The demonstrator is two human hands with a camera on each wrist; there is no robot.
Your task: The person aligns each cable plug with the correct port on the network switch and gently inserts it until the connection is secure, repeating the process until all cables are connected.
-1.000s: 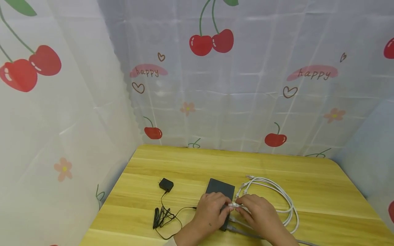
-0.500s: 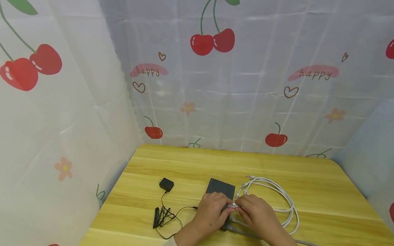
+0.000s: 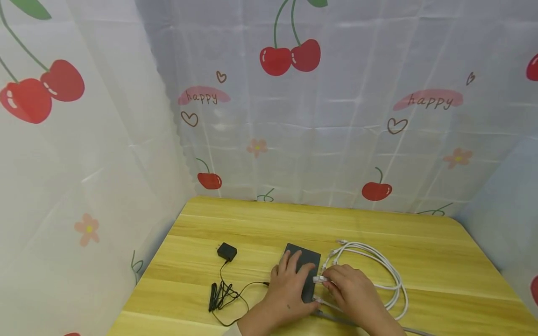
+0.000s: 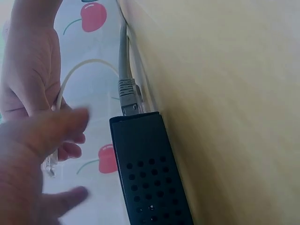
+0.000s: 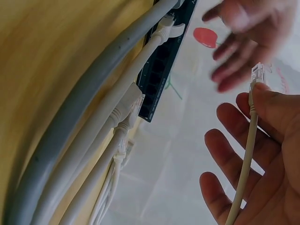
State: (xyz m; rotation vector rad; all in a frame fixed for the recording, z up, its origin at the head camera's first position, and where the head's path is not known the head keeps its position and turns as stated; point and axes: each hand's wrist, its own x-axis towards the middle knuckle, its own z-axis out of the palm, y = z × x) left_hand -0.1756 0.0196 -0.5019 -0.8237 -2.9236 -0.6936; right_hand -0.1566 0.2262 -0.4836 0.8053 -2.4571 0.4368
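Observation:
A black network switch [image 3: 310, 257] lies on the table, its row of ports [image 5: 152, 86] facing right. Spread fingers of my left hand [image 3: 287, 289] hover over or near its top; they are blurred in the wrist views, and whether they touch cannot be told. Between thumb and index finger, my right hand [image 3: 355, 289] pinches a white network cable just behind its clear plug [image 5: 258, 74]. That plug is raised, apart from the ports. A grey network cable [image 4: 124, 61] and a white network cable [image 5: 161, 37] are plugged into the switch's near end.
A black power adapter [image 3: 227, 252] lies to the left, its thin bundled cord [image 3: 218, 298] running to the switch. Coiled white network cables [image 3: 395, 275] with loose plugs lie on the wooden table [image 3: 437, 261] to the right. A cherry-patterned curtain [image 3: 311, 140] stands behind.
My left hand has let go of the cable's plug and spread its fingers over the switch. The right hand keeps its pinch on the cable, nearly still.

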